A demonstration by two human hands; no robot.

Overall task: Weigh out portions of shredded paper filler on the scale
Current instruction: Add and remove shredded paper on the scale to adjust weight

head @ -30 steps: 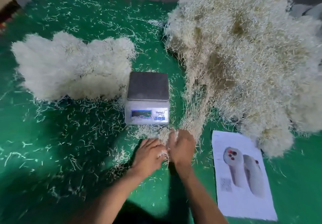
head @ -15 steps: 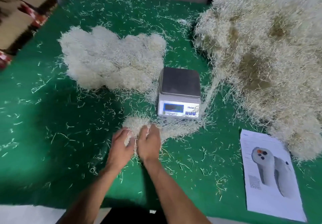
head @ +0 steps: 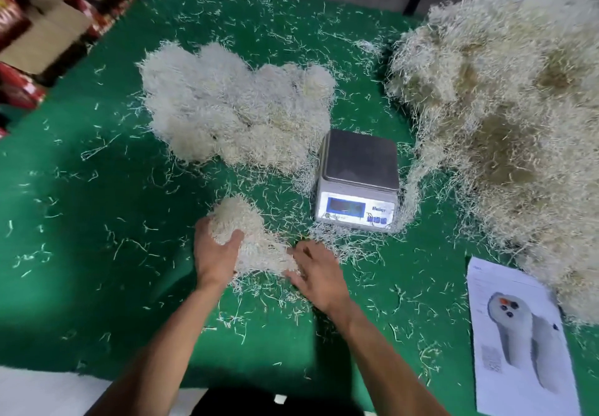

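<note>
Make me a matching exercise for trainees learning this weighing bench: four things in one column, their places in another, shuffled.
Things:
1. scale
2. big pile
3. small clump
4. printed sheet

Places:
A. between the left hand and right hand
B. near right corner of the green mat
C. centre, platform bare
D. far right

Pairs: 1-C, 2-D, 3-A, 4-B

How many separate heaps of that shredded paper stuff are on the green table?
3. A huge off-white shredded paper heap right of the scale, a medium whiter heap to the scale's left rear, and a small clump between the two hands. Loose strands lie scattered everywhere.
</note>
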